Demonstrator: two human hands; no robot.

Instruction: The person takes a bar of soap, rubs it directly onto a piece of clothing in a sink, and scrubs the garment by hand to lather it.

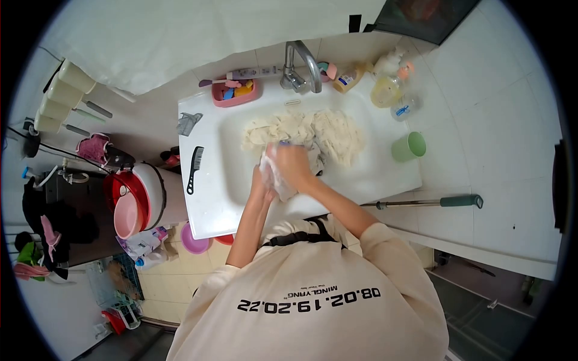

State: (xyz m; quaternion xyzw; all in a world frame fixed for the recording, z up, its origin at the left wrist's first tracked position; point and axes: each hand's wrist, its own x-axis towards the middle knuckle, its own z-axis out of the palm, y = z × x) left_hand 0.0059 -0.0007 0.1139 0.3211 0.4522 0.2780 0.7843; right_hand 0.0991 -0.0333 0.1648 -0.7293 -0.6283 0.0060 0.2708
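Over the front of the white sink [232, 162], a bunched white cloth [274, 175] is held between my two hands. My left hand [260, 178] grips it from the left side, its fingers partly hidden behind the fabric. Closed over the upper part is my right hand [294, 165]. A small bluish-purple spot shows by the right fingers, too little to name. Just beyond lies a heap of wet cream-coloured cloth [337, 133] in the basin, with a greyish cloth [315, 159] beside my right hand.
A chrome faucet [301, 66] rises behind the basin. Along the rim are a pink basket [236, 94], a black comb [194, 169], a grey rag [189, 123], a green cup [409, 147] and several bottles, including an amber one [349, 79]. Left stands a pink bowl [128, 219].
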